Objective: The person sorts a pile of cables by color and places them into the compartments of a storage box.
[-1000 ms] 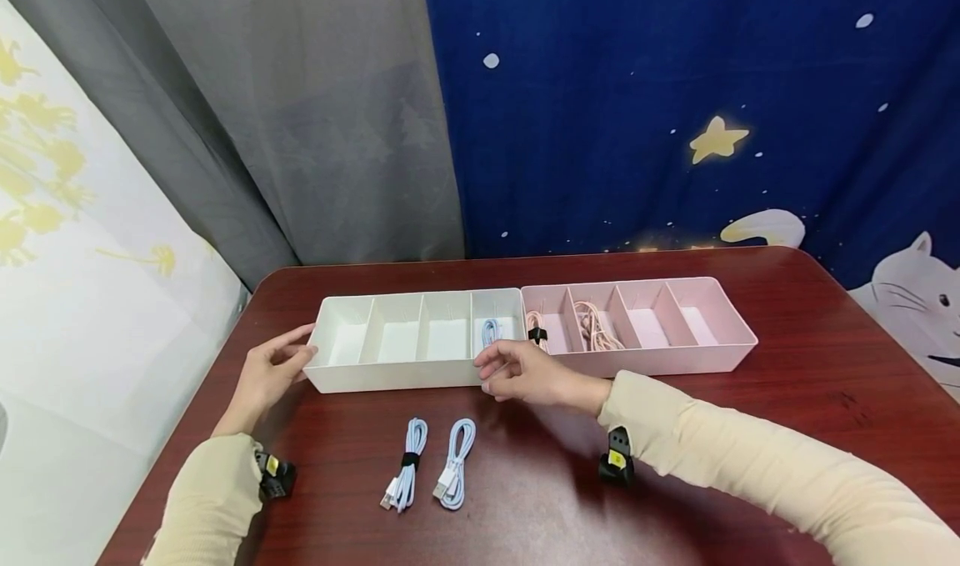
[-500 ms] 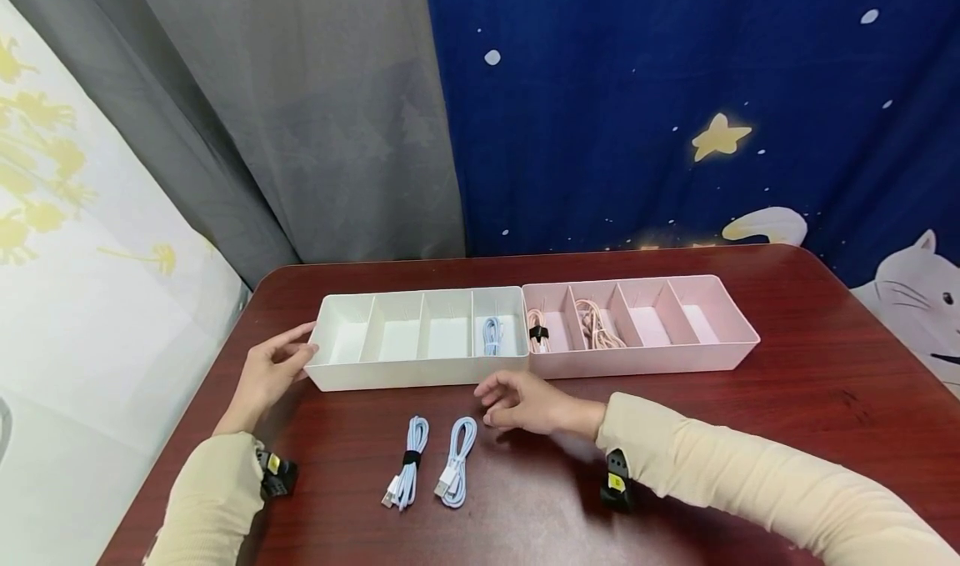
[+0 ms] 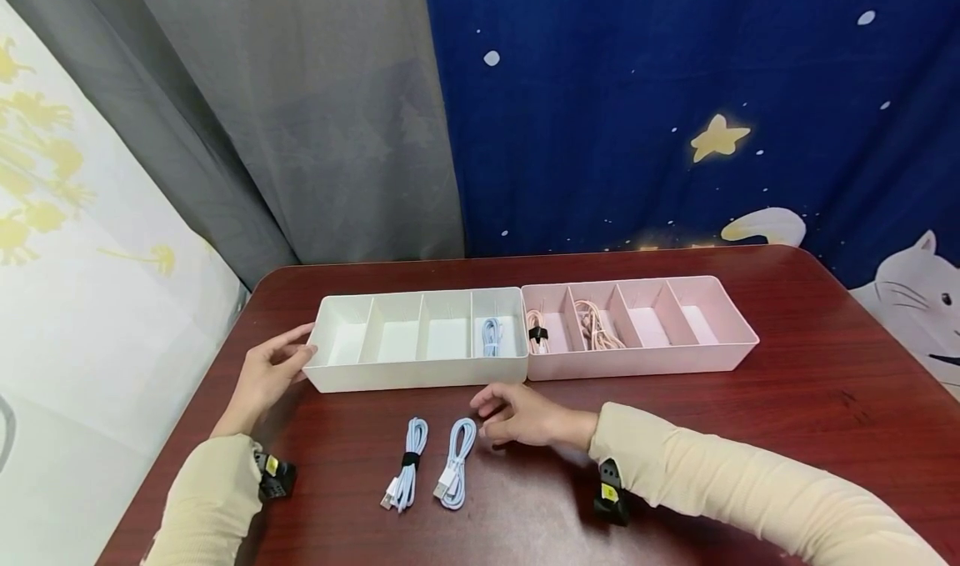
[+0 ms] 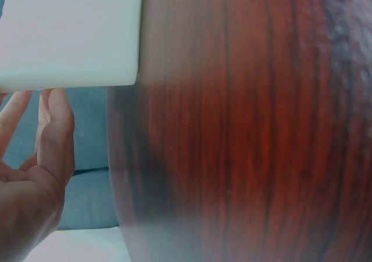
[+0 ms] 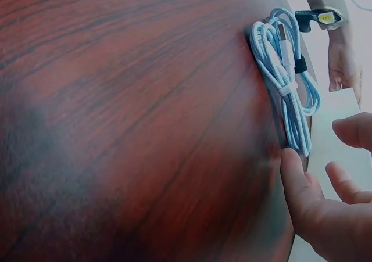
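Note:
My left hand touches the left end of the white divided box with its fingertips; the left wrist view shows straight fingers against the box's end wall. Close to the right of two pale blue cables, my right hand hovers over the table, holding nothing. Its fingers are loosely bent. The nearer bundled cable has a white plug; the other cable is bound with a black strap. In the right wrist view, the thumb comes right up to a cable loop.
One blue cable lies in the white box's rightmost compartment. A pink divided box adjoins it on the right, with a strapped pink cable and a loose pink cable inside. Behind the brown table hang curtains.
My right hand has drawn back from the front of the white box toward me, down beside the right blue cable. The left hand stays at the box's end.

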